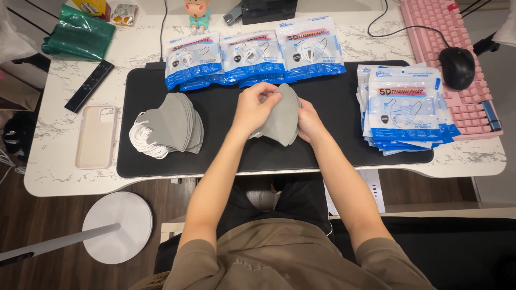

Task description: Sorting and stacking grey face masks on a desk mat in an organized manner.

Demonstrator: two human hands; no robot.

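Both the left hand and right hand grip a small stack of grey face masks above the black mat on the counter, squaring them, seemingly for bagging, with a larger mask pile and blue-and-white packets alongside.

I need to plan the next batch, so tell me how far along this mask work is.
Done: a fanned pile of loose grey fabric face masks lies on the black desk mat. In hand: the left hand and right hand hold a small stack of grey masks above the mat. Left: blue-and-white mask packets in a row and a stack; whether they are filled is unclear.
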